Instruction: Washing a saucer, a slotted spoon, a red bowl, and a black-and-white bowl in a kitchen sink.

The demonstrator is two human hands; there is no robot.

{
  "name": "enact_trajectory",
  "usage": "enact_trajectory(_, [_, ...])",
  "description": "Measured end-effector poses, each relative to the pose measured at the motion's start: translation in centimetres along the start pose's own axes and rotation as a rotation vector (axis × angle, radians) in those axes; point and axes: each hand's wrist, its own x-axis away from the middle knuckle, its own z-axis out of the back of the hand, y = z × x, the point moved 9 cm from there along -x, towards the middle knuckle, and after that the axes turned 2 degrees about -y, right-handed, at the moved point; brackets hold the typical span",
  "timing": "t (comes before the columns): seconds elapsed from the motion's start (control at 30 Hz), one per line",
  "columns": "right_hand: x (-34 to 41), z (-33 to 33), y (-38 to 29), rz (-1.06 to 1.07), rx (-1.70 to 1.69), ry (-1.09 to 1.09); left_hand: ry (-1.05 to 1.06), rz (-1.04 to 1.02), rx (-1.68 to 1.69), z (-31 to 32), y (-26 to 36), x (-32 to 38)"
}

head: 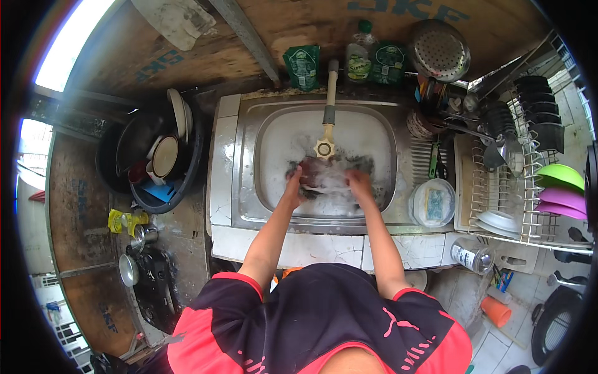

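Both my hands are in a stainless steel sink (247,159) filled with white suds (289,133). They are at either side of a dark reddish-brown item (315,170), blurred by splashing water, so its kind is unclear. My left hand (293,187) is on the item's left edge with its thumb up. On the opposite edge, my right hand (359,184) is curled, its fingertips hidden. The plastic tap (329,107) with a star-shaped spout points down just beyond the item. Dark patches show in the water around it.
To the right are a sponge (434,204) in a white tub, green-handled scissors (434,159), a utensil holder (420,122) and a dish rack (528,224). A black basin (187,196) of dishes stands left. Behind the sink are a soap bottle (359,58) and green pouches (303,68).
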Motion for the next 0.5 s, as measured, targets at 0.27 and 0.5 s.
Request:
enact_trajectory(0.27, [-2.3, 5.9, 2.3, -0.005, 0.143, 0.181, 0.073, -0.31, -0.211, -3.4, 1.7, -2.6])
enact_trajectory(0.5, [2.2, 8.7, -4.7, 0.301, 0.674, 0.792, 0.052, -0.542, -0.334, -6.9, 4.0, 2.0])
